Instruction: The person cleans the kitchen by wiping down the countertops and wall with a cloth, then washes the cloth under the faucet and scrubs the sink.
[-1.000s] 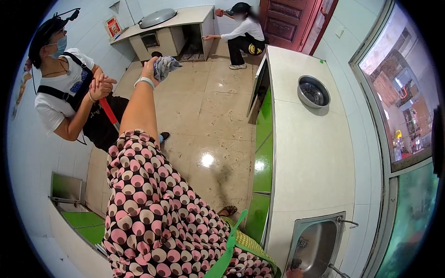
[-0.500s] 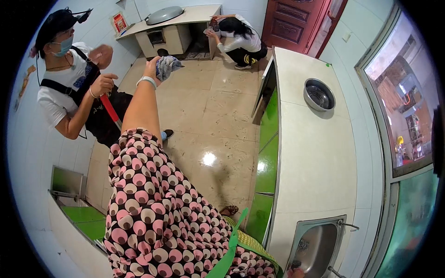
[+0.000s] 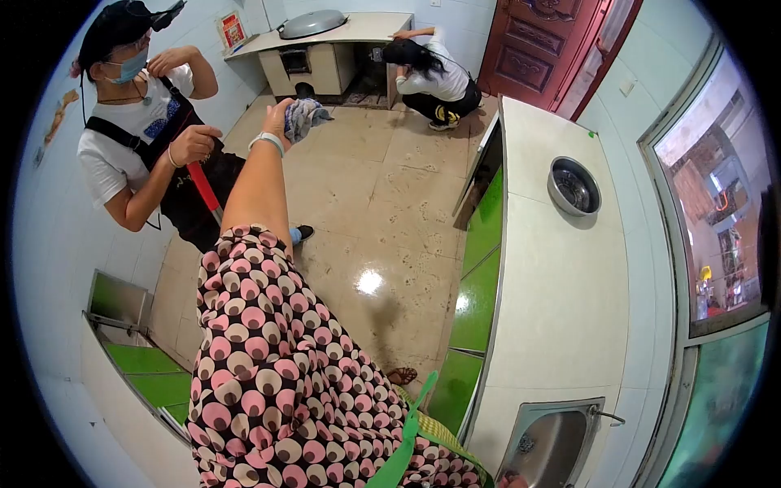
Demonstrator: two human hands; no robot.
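My left arm stretches far forward in a polka-dot sleeve. At its end, my left hand is closed around a crumpled grey-blue rag, held up above the tiled floor. Only a small part of my right hand shows at the bottom edge, beside the near rim of the steel sink. Its fingers are mostly cut off, so what it holds cannot be made out.
On the left, a masked person grips a red-handled pole. Another person crouches by the tiled stove. A metal basin sits on the right counter. Dirty marks cover the wet floor.
My view has shifted slightly. The standing person has raised a hand towards the shoulder. The crouching person's head has dipped, with one arm now reaching to the stove top's edge. My left hand still holds the rag.
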